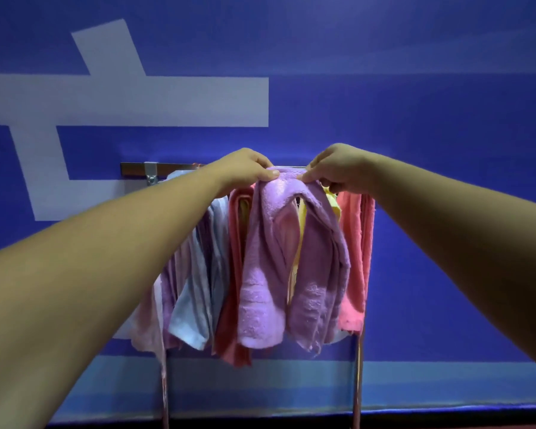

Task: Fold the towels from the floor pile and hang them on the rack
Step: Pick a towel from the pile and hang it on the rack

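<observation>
Fingers of left hand (245,170) and right hand (338,170) pinch a folded lilac terry towel (260,274) atop the metal rack (164,394), several hung towels (195,305) flanking the fingers; remaining floor pile unseen.

Dim, blue-tinted light, soft focus, wide-angle bending at the edges

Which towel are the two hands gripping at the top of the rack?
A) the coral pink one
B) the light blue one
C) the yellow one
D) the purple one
D: the left hand and the right hand both pinch the top fold of the purple towel, which hangs at the front of the rack. The light blue towel and the coral pink towel hang untouched beside it.
</observation>
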`<state>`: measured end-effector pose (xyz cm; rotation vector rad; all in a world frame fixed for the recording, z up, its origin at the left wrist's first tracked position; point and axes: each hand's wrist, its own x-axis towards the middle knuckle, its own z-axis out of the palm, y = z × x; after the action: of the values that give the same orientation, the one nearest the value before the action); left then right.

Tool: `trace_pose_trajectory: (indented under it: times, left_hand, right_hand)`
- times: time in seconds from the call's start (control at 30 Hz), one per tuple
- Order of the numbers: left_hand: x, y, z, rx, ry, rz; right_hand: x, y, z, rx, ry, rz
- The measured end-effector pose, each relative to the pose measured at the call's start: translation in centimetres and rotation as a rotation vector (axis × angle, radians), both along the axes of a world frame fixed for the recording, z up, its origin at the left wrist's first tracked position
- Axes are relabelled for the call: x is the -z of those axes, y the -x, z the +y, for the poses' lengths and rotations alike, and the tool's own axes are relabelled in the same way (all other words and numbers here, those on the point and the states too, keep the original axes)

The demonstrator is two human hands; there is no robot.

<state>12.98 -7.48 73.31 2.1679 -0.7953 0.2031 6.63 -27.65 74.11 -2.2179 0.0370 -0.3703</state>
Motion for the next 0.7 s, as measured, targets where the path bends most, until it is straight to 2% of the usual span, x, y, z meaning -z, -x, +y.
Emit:
trace_pose_trajectory:
  times: [0.17, 0.3, 0.47, 0.6, 0.7]
  left_hand:
    - [-0.1, -3.4, -1.3, -0.067, -0.169, -0.056]
    - [0.9, -5.2, -2.2, -0.138, -0.258, -0.177]
    - [1.8, -7.7, -2.8, -0.202, -0.145, -0.281]
    - [2.5, -8.0, -3.8, -0.297, -0.35, -0.43]
    - [2.5, -7.0, -3.7, -0.38, -0.372, -0.642]
  right_hand:
    - [-0.2, -4.2, 0.1, 0.123, 0.188, 0.028]
    - [-0.2, -6.8, 0.3, 0.149, 0.224, 0.058]
    - [0.9, -9.8, 0.4, 0.305, 0.242, -0.148]
    - [2.7, -9.3, 1.0, 0.348, 0.435, -0.298]
    - [3.5, -8.2, 1.2, 0.325, 0.49, -0.323]
